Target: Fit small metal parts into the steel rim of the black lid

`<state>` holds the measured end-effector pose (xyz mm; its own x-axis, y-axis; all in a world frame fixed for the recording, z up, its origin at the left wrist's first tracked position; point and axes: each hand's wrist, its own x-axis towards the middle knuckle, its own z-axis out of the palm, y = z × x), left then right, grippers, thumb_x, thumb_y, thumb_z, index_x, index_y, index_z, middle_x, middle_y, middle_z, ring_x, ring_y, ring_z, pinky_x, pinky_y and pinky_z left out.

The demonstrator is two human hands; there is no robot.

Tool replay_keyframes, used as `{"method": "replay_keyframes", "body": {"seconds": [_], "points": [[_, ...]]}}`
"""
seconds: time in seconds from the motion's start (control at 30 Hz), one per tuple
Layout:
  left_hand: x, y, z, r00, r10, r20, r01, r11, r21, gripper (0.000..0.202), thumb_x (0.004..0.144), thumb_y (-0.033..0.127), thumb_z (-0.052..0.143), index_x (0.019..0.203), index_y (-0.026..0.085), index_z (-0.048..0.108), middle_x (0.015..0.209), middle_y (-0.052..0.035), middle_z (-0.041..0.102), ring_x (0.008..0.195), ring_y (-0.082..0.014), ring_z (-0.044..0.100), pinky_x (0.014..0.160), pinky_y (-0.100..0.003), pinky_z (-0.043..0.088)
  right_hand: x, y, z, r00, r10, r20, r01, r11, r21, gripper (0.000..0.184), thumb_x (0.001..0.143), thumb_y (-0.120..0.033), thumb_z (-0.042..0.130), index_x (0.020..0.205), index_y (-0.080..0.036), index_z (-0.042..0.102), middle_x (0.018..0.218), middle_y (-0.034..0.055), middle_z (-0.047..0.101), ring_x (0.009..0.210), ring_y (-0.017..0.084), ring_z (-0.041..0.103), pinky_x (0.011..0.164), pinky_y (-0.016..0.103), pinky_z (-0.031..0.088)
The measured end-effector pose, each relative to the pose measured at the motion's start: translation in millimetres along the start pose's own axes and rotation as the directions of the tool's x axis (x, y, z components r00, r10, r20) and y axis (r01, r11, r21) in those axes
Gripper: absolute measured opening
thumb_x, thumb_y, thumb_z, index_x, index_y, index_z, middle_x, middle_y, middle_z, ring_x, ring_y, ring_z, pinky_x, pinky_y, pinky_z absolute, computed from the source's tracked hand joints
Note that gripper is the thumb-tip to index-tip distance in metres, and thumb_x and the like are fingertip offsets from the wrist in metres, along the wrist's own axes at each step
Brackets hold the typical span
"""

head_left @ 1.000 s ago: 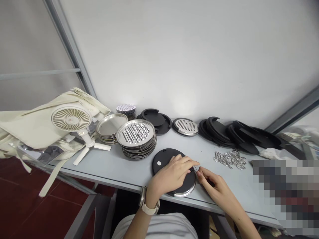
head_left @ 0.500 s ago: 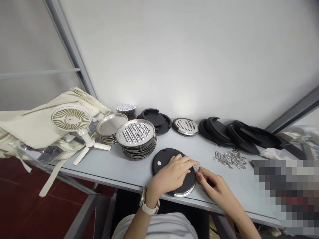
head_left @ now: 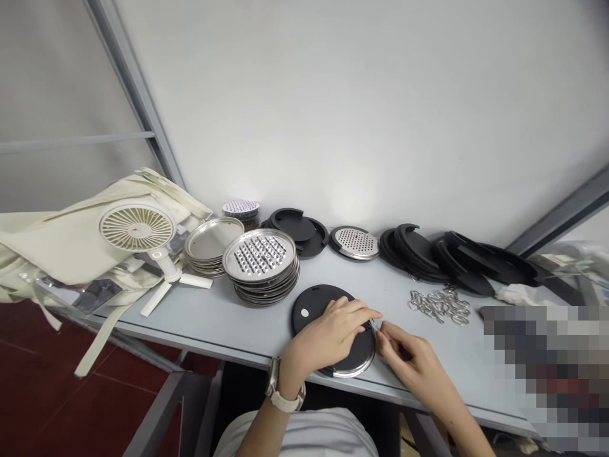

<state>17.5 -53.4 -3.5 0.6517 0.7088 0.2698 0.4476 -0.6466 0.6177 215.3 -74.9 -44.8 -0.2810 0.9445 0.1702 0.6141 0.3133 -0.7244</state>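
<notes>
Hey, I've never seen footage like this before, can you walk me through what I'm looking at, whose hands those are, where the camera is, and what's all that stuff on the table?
There is no machine here, only a person working with bare hands. The one camera sits on that person's head, looking forward and down, so the arms come in from the bottom edge.

The left hand, with a watch on its wrist, presses on a round black disc with a metal rim at the near edge of the grey table. The right hand pinches something small and thin at the disc's right edge; it is too small to name.

Farther back lie a stack of perforated metal discs, a stack of plain metal plates, a small white fan, piles of black round covers, and a heap of small metal rings. The area at lower right is blurred out.
</notes>
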Motion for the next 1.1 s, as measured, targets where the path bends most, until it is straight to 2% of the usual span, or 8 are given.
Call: {"method": "replay_keyframes", "body": {"seconds": [0.3, 0.47, 0.73, 0.87, 1.1], "points": [[-0.6, 0.5, -1.0, 1.0, 0.016, -0.02, -0.016, 1.0, -0.023, 0.041, 0.094, 0.008, 0.04, 0.129, 0.027, 0.048, 0.125, -0.0003, 0.059, 0.115, -0.0179, 0.049, 0.104, -0.036, 0.037, -1.6, -3.1, -0.2, 0.999, -0.026, -0.04, 0.025, 0.999, -0.025, 0.034, 0.095, -0.04, 0.039, 0.067, -0.022, 0.032, 0.061, -0.0064, 0.025, 0.055, 0.012, 0.028, 0.051, 0.023, 0.027], [-0.8, 0.3, -0.9, 1.0, 0.004, -0.019, -0.005, 1.0, -0.025, 0.041, 0.094, 0.009, 0.04, 0.129, 0.029, 0.049, 0.123, 0.0005, 0.06, 0.112, -0.0174, 0.05, 0.1, -0.035, 0.039, -2.5, -0.3, -0.9, 0.996, 0.027, -0.087, -0.028, 1.0, -0.009, 0.036, 0.096, -0.041, 0.037, 0.066, -0.023, 0.027, 0.061, -0.0066, 0.023, 0.054, 0.012, 0.028, 0.051, 0.023, 0.026], [0.2, -2.0, 0.4, 0.999, -0.012, -0.032, 0.011, 1.0, -0.023, 0.041, 0.095, 0.012, 0.04, 0.132, 0.028, 0.047, 0.123, -0.001, 0.059, 0.115, -0.0182, 0.049, 0.105, -0.038, 0.036, 2.4, -1.3, -1.1, 0.998, 0.043, 0.04, -0.044, 0.998, 0.035, 0.035, 0.097, -0.044, 0.036, 0.069, -0.022, 0.035, 0.063, -0.0057, 0.03, 0.058, 0.012, 0.033, 0.054, 0.023, 0.03], [-0.1, -2.4, 0.4, 0.999, -0.014, -0.034, 0.013, 1.0, -0.021, 0.041, 0.095, 0.012, 0.04, 0.132, 0.029, 0.046, 0.122, -0.0012, 0.059, 0.116, -0.0182, 0.05, 0.106, -0.039, 0.036, 3.3, -4.2, -1.3, 0.999, 0.026, 0.032, -0.027, 0.999, 0.031, 0.034, 0.097, -0.042, 0.037, 0.07, -0.022, 0.039, 0.063, -0.0055, 0.033, 0.058, 0.012, 0.034, 0.054, 0.022, 0.031], [-0.3, -1.5, -0.1, 1.0, -0.009, -0.029, 0.009, 1.0, -0.008, 0.04, 0.095, 0.012, 0.04, 0.132, 0.027, 0.047, 0.123, -0.0023, 0.059, 0.117, -0.0181, 0.049, 0.105, -0.039, 0.037, 1.6, -4.1, -0.8, 1.0, 0.014, -0.027, -0.014, 1.0, 0.008, 0.035, 0.095, -0.04, 0.039, 0.066, -0.022, 0.033, 0.061, -0.0061, 0.027, 0.055, 0.012, 0.03, 0.051, 0.022, 0.029]]}}
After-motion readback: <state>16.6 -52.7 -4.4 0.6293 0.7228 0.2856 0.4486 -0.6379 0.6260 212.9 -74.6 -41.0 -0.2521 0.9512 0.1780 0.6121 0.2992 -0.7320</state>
